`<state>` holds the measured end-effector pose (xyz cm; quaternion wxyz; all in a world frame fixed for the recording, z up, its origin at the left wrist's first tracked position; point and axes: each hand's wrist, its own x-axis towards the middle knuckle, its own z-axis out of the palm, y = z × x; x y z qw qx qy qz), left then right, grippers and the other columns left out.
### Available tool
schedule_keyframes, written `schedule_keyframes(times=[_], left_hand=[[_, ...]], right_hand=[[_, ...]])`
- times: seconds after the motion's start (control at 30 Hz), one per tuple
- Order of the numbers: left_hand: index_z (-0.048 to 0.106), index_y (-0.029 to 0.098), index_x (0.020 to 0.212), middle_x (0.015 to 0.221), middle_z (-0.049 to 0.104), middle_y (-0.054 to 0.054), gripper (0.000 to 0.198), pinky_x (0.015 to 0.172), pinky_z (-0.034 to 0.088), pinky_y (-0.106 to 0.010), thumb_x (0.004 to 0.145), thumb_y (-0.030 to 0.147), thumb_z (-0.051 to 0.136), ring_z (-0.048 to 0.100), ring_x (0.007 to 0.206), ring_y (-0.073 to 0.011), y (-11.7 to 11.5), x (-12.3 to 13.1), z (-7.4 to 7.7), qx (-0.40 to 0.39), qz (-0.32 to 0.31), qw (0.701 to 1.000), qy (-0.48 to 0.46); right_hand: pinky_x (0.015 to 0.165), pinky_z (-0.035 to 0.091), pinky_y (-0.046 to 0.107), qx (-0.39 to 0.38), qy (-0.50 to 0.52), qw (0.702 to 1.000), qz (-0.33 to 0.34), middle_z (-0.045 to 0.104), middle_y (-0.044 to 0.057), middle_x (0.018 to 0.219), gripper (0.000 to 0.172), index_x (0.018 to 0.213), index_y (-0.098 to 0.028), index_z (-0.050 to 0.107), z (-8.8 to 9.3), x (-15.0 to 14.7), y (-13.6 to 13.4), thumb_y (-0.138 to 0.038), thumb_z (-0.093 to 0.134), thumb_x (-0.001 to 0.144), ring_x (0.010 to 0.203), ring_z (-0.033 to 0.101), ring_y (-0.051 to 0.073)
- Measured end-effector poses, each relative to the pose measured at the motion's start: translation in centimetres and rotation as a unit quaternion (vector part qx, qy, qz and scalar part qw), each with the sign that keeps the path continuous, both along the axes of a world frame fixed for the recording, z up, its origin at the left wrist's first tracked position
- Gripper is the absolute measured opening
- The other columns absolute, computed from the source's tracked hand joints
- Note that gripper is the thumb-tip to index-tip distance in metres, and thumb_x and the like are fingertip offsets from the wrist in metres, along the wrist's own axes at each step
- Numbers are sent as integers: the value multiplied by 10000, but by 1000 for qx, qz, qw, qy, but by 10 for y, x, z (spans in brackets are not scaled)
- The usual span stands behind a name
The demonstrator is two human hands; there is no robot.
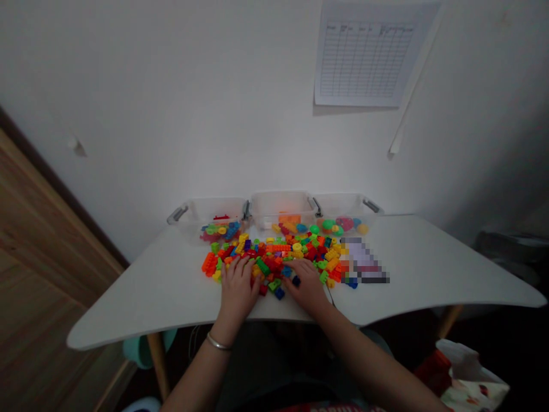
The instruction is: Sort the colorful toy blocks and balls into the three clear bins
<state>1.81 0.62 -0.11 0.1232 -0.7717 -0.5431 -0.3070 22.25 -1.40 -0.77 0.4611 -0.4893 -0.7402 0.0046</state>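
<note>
A wide pile of toy building bricks [278, 248] in many colours covers the middle of the white table [171, 297]. On its left front part rests my left hand [238, 286], its fingers apart over the bricks, with a green brick [262, 265] beside the fingertips. My right hand [309, 289] reaches into the front right of the pile, thumb and fingers apart. Between them are a light blue brick [286, 272] and a dark blue brick [296, 280]. No brick is visibly gripped by either hand. A blue brick [279, 293] lies at the pile's front edge.
Behind the pile stand three clear plastic boxes: a left box [201, 207], a middle box [278, 200] and a right box [343, 201], each with colourful pieces inside. A pixelated flat object [364, 260] lies right of the pile. The wall rises directly behind the boxes.
</note>
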Motion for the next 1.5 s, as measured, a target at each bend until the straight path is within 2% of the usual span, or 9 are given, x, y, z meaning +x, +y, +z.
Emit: schedule_keyframes(times=[0.13,0.3,0.4,0.5,0.77,1.0,1.13,1.3,1.5], left_hand=[[675,155,1106,1271,627,-136,330,1088,311,-602,873,325,515,474,1246,-362,1,-1,-2,1,17,1000,13],[682,151,1097,1235,648,-123,321,1086,311,-604,868,310,522,487,1228,-357,2,-1,-1,-4,12,1000,17],[686,158,1089,1181,678,-109,317,1090,296,-612,867,315,523,505,1204,-356,2,-1,-1,-10,9,1000,11],[688,167,1087,1151,692,-105,317,1091,288,-620,864,319,522,511,1195,-356,1,0,-1,-12,7,1000,3],[686,164,1086,1144,695,-108,314,1097,276,-623,859,312,528,523,1175,-350,2,-1,-2,-13,3,1000,-2],[683,177,1082,1134,696,-108,307,1097,271,-623,859,319,526,558,1120,-325,2,-1,-2,-16,-1,1000,-9],[680,170,1081,1135,695,-107,306,1102,262,-617,864,320,525,562,1119,-320,2,-1,-1,-17,-1,1000,-3],[675,173,1092,1139,694,-104,309,1102,263,-613,866,319,523,567,1113,-316,2,0,-1,-20,1,1000,4],[668,167,1096,1143,691,-102,308,1110,255,-608,875,314,512,561,1124,-315,1,0,1,-26,5,1000,14]], right_hand=[[908,504,433,-6,134,989,-55,680,107,1077,319,1134,-204,598,8,23,12,-338,584,846,1018,626,249],[881,499,405,31,233,959,-157,671,96,1051,366,1077,-199,558,46,84,45,-439,609,805,969,638,230],[878,487,392,56,215,954,-202,678,109,1030,363,1060,-181,561,66,122,69,-437,589,805,950,638,224],[878,467,398,29,162,950,-264,702,121,1004,332,1053,-167,576,76,149,87,-408,549,826,948,645,242],[873,425,385,-127,-11,916,-380,705,139,1078,356,1157,-153,603,81,169,108,-363,508,885,1028,628,283],[924,399,428,-153,-68,907,-387,714,135,1066,372,1206,-167,613,82,165,110,-323,488,892,1069,608,296],[986,379,432,-100,-28,929,-356,713,99,1104,396,1227,-152,591,72,167,107,-279,496,865,1093,597,284],[963,415,421,-56,23,950,-306,689,143,1144,438,1201,-108,598,68,168,105,-264,515,800,1050,606,285],[895,459,419,75,107,964,-231,697,108,998,312,1055,-157,634,69,127,77,-298,470,829,930,604,253]])
